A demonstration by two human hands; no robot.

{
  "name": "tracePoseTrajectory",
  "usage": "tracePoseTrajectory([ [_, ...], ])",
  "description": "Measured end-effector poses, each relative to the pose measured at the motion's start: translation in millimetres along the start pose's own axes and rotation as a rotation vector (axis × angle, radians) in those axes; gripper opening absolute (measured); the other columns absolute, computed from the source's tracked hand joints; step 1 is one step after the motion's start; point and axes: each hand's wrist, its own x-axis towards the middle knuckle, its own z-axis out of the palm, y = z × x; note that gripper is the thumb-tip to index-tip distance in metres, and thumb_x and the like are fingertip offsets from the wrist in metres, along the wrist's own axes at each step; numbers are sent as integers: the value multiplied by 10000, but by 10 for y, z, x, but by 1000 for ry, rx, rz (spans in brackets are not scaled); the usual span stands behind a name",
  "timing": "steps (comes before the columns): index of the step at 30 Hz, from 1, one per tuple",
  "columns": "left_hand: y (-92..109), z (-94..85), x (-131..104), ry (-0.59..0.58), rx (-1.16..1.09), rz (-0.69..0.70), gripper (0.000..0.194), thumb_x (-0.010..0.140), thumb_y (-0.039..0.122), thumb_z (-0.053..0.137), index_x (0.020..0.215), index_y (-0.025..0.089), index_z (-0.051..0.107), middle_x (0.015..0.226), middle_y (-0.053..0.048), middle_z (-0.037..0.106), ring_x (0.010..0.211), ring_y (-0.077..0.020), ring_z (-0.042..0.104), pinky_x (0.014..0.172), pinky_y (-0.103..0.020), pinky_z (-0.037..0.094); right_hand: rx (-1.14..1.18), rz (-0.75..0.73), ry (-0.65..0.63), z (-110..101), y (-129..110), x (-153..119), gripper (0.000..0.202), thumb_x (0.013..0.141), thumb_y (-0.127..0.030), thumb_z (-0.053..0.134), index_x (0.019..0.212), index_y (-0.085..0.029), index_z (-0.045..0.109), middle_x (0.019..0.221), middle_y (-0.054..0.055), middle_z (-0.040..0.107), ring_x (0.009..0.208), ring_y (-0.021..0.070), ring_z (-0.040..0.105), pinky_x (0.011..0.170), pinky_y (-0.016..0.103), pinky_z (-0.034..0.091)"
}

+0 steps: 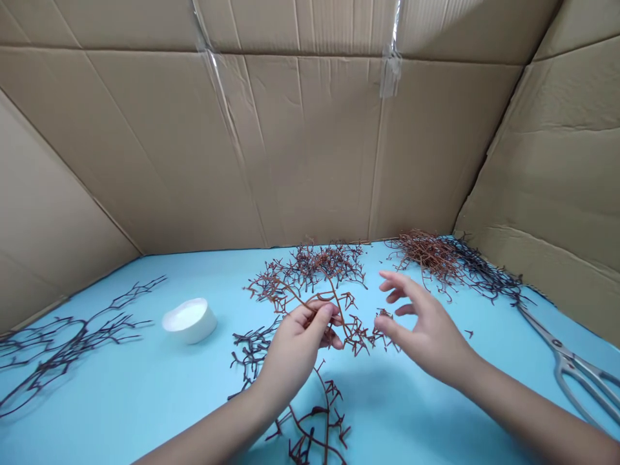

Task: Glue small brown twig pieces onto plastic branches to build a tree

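Near the middle of the blue table, my left hand (303,332) is closed on a thin reddish-brown twig (340,303), pinched between thumb and fingers. To its right, my right hand (423,323) is raised with thumb and fingers apart, and nothing shows between them. Small brown forked pieces (357,336) lie between the two hands. Behind them is a pile of brown branched pieces (329,258). Dark forked twigs (254,349) lie left of my left wrist, partly hidden by the forearm. More brown twigs (327,413) lie nearer, below my left hand.
A white roll (190,321) sits on the blue table (145,387) at left, beside long dark branches (72,349). At back right are a reddish stem pile (429,252) and dark stems (489,274). Metal scissors (564,355) lie at right. Cardboard walls (310,148) surround the table.
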Motion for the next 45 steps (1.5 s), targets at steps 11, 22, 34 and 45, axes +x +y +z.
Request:
tracePoseTrajectory([
  [11, -71, 28, 17, -153, 186, -88, 205, 747, 330, 522, 662, 144, 523, 504, 41, 506, 449, -80, 414, 473, -214, 340, 547, 365, -358, 284, 28, 61, 164, 795, -297, 504, 710, -156, 512, 594, -28, 530, 440, 60, 448, 437, 194, 360],
  [22, -13, -193, 103, -352, 327, -63, 145, 741, 308, 547, 715, 166, 534, 626, 17, 539, 608, -123, 507, 599, -249, 392, 387, 345, -385, 68, 174, 184, 220, 848, -320, 414, 729, -164, 512, 539, -54, 460, 413, 59, 365, 405, 176, 288],
  [34, -121, -80, 53, -40, 381, 140, 209, 744, 361, 537, 697, 184, 637, 845, -54, 668, 877, -208, 578, 825, -318, 412, 120, 172, -626, 239, 43, -19, 294, 878, -303, 355, 660, -177, 506, 592, -31, 531, 516, 88, 471, 496, 192, 333],
  [45, -49, -20, 0, 237, 280, -9, 349, 781, 430, 445, 569, 162, 514, 477, 68, 356, 398, -60, 298, 370, -162, 241, 165, 204, -314, 212, 7, 25, 361, 889, -384, 314, 610, -187, 432, 489, -61, 362, 484, 95, 349, 478, 205, 283],
])
